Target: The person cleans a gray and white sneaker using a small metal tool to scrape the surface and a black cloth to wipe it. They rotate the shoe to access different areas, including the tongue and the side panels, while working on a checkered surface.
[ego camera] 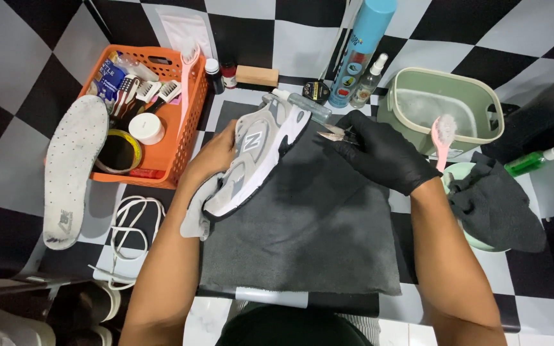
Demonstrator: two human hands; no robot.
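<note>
The grey sneaker [258,157], long axis tilted toward 1 o'clock, is gripped by the left hand [216,157] at 9 o'clock, while small pliers [335,133] are pinched in the gloved right hand [379,150] at 3 o'clock.

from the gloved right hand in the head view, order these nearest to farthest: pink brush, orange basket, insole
From the right hand:
1. pink brush, just right, on the green tub's rim
2. orange basket, left, past the shoe
3. insole, far left
</note>
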